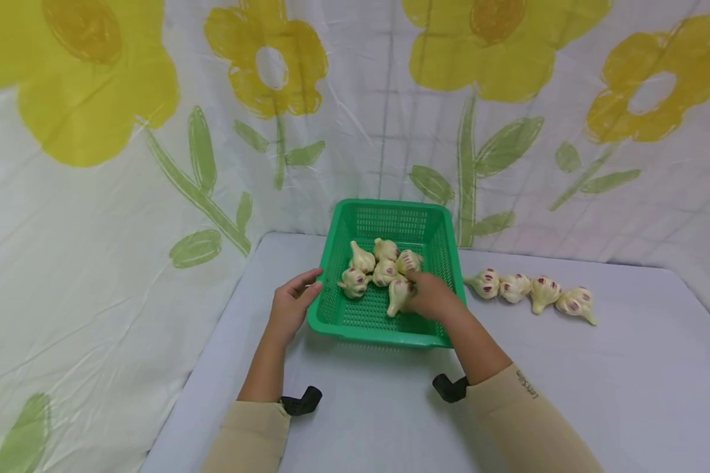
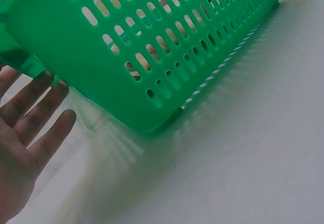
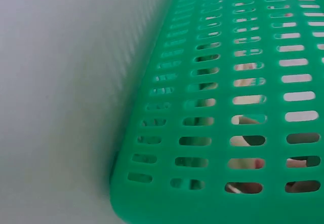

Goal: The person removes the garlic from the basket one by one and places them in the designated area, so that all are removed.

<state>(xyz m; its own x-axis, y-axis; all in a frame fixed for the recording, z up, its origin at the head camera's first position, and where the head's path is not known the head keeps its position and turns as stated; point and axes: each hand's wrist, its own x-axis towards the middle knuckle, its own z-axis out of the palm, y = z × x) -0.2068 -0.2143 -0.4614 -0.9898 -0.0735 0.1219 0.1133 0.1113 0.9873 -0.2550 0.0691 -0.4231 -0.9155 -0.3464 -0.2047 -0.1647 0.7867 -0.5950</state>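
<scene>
Clock centred on the green basket (image 1: 378, 337), reading from the left. Between eight and nine o'clock, left hand (image 1: 286, 305) just outside the basket wall, fingers parted and mostly straight, tips at the rim, nothing gripped as far as visible. Probably a steadying touch; press lightly there, without tipping the basket. Within the basket, six garlic bulbs (image 1: 384, 272) bunched around the middle: one each towards nine, eleven, twelve and one, another at the centre, and the near-side bulb (image 1: 398, 294) at five. In over the rim from four o'clock, right hand (image 1: 433, 297), fingertips against that near-side bulb; closed pinch or mere touch, impossible to tell, most of the hand hidden behind basket slots in the right wrist view. For good handling, pinch the round body rather than the narrow neck, raise or lower gently, avoid rolling the neighbours, and bring the wrist out high over the rim. Outside at three o'clock, four more garlic bulbs (image 1: 515, 288) in a line on the white table (image 1: 367, 420).
</scene>
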